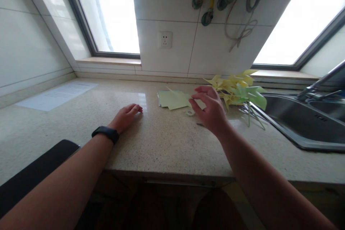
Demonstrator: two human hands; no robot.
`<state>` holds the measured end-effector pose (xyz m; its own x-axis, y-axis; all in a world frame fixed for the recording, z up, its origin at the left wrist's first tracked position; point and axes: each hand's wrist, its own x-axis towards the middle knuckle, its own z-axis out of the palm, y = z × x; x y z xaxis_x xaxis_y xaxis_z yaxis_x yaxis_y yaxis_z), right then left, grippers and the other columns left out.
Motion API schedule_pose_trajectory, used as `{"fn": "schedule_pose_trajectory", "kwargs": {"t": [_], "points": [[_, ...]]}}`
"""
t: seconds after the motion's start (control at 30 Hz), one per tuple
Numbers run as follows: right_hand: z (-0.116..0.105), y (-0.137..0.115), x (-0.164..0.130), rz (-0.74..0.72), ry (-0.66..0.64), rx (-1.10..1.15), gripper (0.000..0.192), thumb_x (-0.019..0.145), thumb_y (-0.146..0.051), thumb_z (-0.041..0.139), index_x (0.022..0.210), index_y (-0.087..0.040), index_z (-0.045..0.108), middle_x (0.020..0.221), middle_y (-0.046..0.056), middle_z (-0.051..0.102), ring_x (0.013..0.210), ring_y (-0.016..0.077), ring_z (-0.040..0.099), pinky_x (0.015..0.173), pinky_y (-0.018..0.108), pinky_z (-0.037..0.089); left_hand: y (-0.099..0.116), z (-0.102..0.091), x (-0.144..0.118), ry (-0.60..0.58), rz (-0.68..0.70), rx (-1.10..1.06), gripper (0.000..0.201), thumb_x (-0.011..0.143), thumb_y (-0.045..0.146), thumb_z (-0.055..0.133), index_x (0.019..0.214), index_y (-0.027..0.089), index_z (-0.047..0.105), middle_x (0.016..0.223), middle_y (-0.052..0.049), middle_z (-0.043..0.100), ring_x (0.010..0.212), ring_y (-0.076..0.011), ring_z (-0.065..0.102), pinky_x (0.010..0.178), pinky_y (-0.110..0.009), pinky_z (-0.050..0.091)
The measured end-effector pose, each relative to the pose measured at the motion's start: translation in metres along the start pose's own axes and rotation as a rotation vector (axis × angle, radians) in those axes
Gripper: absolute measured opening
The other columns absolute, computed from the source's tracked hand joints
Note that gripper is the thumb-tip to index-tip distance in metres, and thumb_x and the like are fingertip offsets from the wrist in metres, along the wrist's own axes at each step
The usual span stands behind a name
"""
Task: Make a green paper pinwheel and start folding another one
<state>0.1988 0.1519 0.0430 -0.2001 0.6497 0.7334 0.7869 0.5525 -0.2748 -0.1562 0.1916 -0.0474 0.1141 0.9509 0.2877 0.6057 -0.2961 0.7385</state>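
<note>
Centrally, toward the rear of the bench (161,143): small pile of paper sheets (174,100), thin, matte, pale yellow-green on top, with a bluish edge showing at the left

Slightly fanned, with corners not squared to one another

Long axis roughly left to right, along the wall; front edge rising a little toward the right; at the back, narrow pale sliver (170,88) pointing leftward and toward the wall

At the right end of the pile: right hand (212,109), with thumb and fingers curved toward the paper; cannot tell whether pinching it or just above it

Well left of the pile: left hand (125,116) resting on the bench, with fingers loose and around nothing visible; black band (105,134) at the wrist

Just in front of the pile: white ring (190,113); near the right hand, dark item (200,124), too small to identify

Beside the sink (296,115): yellow folded pieces (223,82) and pale green piece (252,95), overlapping, count unclear

Hidden: right end of the pile, behind the right hand; number of sheets unclear

Cut off: sink at right, black object (40,165) at lower left
</note>
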Motion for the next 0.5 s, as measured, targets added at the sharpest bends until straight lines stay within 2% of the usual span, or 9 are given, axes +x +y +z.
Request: {"fn": "schedule_pose_trajectory", "kwargs": {"t": [0.1,0.23,0.3,0.33,0.43,0.5], "points": [[-0.018,-0.019,-0.033,-0.161,-0.213,0.120,0.016,0.097,-0.033,0.054,0.100,-0.030,0.070,0.134,0.005,0.063,0.123,0.0273,0.058,0.103,0.050,0.045,-0.004,0.001,0.002,0.000,-0.005,-0.018,0.032,0.097,0.035,0.061,0.123,0.017,0.061,0.124,-0.010,0.063,0.105,-0.0236,0.065,0.089,-0.045,0.056],[-0.016,-0.027,-0.080,-0.312,-0.501,0.189,0.016,0.098,-0.025,0.052,0.104,-0.027,0.067,0.127,0.006,0.069,0.116,0.0227,0.063,0.101,0.045,0.048,-0.008,0.003,0.003,0.004,-0.011,-0.036,0.033,0.097,0.035,0.061,0.123,0.016,0.061,0.124,-0.010,0.063,0.105,-0.0238,0.065,0.089,-0.045,0.056],[-0.015,-0.030,-0.092,-0.360,-0.587,0.210,0.013,0.097,-0.028,0.056,0.105,-0.027,0.067,0.120,0.005,0.073,0.109,0.0211,0.066,0.098,0.041,0.050,-0.009,0.003,0.003,0.004,-0.012,-0.045,0.032,0.097,0.035,0.061,0.123,0.017,0.061,0.124,-0.010,0.063,0.105,-0.0238,0.065,0.089,-0.045,0.056],[-0.017,-0.032,-0.094,-0.371,-0.623,0.216,0.015,0.096,-0.032,0.059,0.108,-0.027,0.067,0.120,0.005,0.073,0.109,0.0218,0.067,0.097,0.041,0.050,-0.009,0.003,0.003,0.003,-0.013,-0.049,0.032,0.097,0.035,0.061,0.123,0.017,0.061,0.124,-0.010,0.063,0.105,-0.0237,0.065,0.089,-0.045,0.056],[-0.022,-0.037,-0.082,-0.333,-0.730,0.196,0.038,0.091,-0.050,0.063,0.121,-0.027,0.064,0.119,0.007,0.072,0.110,0.0245,0.065,0.096,0.041,0.050,-0.007,0.004,0.003,0.002,-0.016,-0.056,0.032,0.097,0.035,0.061,0.123,0.017,0.061,0.124,-0.010,0.063,0.105,-0.0236,0.065,0.089,-0.045,0.056],[-0.017,-0.036,-0.062,-0.318,-0.726,0.131,0.035,0.094,-0.051,0.059,0.120,-0.027,0.064,0.117,0.006,0.072,0.108,0.0220,0.065,0.096,0.036,0.051,-0.005,0.004,0.003,0.005,-0.016,-0.056,0.032,0.097,0.035,0.061,0.123,0.017,0.061,0.124,-0.010,0.063,0.105,-0.0235,0.065,0.089,-0.045,0.056]]}}
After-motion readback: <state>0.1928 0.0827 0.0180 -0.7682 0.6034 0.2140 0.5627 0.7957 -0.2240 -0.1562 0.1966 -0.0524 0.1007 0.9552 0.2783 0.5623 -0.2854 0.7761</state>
